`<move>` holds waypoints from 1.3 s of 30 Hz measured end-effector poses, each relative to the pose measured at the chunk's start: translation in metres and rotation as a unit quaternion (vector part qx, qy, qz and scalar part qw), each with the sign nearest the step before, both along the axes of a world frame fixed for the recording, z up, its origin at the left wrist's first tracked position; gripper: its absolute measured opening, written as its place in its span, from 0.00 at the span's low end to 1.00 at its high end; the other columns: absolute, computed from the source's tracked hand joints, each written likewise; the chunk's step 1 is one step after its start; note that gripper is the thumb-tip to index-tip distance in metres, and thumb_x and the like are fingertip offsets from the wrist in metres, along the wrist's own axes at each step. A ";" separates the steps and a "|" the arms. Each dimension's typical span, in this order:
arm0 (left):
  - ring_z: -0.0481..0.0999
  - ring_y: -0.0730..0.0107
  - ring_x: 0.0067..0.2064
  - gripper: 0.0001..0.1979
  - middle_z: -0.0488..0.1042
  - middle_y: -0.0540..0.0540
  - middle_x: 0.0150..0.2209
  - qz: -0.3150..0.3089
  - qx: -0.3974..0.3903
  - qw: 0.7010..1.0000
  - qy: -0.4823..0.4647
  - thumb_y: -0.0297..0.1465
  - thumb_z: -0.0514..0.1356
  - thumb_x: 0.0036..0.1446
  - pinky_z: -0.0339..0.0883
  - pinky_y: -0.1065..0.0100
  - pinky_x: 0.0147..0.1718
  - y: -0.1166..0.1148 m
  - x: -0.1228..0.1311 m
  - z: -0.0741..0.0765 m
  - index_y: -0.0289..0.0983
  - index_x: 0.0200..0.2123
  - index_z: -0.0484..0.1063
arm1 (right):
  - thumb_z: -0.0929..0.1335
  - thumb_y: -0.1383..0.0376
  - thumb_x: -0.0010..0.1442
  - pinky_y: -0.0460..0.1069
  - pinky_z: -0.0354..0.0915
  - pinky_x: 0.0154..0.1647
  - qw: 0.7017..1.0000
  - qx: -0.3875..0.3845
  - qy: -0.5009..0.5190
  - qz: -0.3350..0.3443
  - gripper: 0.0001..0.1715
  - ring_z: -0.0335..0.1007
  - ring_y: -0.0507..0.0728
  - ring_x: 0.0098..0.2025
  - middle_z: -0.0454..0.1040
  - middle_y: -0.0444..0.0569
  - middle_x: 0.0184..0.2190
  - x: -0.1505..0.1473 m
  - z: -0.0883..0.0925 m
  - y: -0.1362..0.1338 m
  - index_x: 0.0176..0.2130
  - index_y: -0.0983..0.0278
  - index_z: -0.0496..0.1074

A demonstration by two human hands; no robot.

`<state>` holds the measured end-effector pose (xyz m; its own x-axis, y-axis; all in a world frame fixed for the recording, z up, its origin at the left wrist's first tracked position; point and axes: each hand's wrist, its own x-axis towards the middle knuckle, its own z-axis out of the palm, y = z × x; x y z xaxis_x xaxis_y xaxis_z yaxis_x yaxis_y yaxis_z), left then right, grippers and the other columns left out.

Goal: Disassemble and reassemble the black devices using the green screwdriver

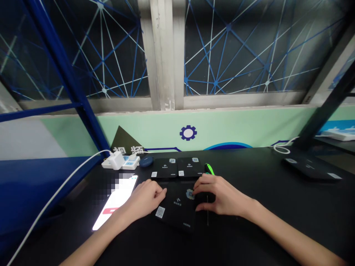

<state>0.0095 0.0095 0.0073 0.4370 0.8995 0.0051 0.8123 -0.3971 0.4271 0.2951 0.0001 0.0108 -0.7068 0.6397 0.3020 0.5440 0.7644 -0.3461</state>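
A flat black box with a QR label, a pale logo and a blue-grey sticker sits between my hands, slightly turned. My left hand is closed at its left edge, the fingers curled and the thumb against the box. At the right edge, beside the sticker, my right hand grips with bent fingers and thumb. Just beyond lie two similar black boxes side by side, the left black box and the right black box. The undersides of both hands are hidden.
A lit phone lies by my left forearm. Behind it are a white power strip with a charger and a dark blue round object. A green-and-black tool lies beyond my right hand. Another black device rests far right.
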 end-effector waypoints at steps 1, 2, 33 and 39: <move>0.53 0.75 0.16 0.29 0.54 0.55 0.13 0.005 0.000 1.000 -0.004 0.43 0.48 0.66 0.50 0.69 0.25 0.000 0.000 0.000 0.40 0.13 0.50 | 0.72 0.50 0.58 0.52 0.67 0.44 1.000 0.001 0.000 -0.002 0.21 0.71 0.58 0.43 0.76 0.49 0.42 0.000 0.000 0.000 0.44 0.61 0.77; 0.54 0.75 0.16 0.29 0.54 0.55 0.13 0.009 0.001 1.000 -0.006 0.44 0.49 0.65 0.49 0.69 0.25 0.000 0.000 -0.001 0.40 0.13 0.50 | 0.72 0.50 0.58 0.52 0.67 0.44 1.000 0.002 -0.001 -0.004 0.20 0.71 0.58 0.43 0.76 0.49 0.43 0.000 -0.001 0.000 0.44 0.61 0.77; 0.39 0.76 0.21 0.31 0.39 0.56 0.17 0.065 0.006 0.994 -0.084 0.49 0.50 0.64 0.35 0.66 0.20 0.006 0.002 -0.002 0.39 0.18 0.37 | 0.73 0.38 0.43 0.65 0.52 0.63 0.998 -0.020 -0.031 -0.043 0.58 0.61 0.70 0.58 0.65 0.57 0.61 -0.026 -0.006 -0.018 0.64 0.62 0.63; 0.45 0.76 0.20 0.24 0.43 0.55 0.16 0.068 0.045 0.996 -0.021 0.32 0.53 0.54 0.41 0.68 0.21 0.003 0.000 -0.007 0.40 0.16 0.38 | 0.76 0.46 0.41 0.64 0.52 0.63 0.999 -0.022 -0.031 -0.035 0.54 0.60 0.70 0.58 0.65 0.58 0.60 -0.021 -0.001 -0.020 0.63 0.61 0.65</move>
<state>0.0099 0.0129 0.0004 0.3095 0.9451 0.1047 0.8435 -0.3237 0.4287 0.2742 -0.0202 0.0101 -0.6760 0.7005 0.2289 0.6178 0.7080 -0.3422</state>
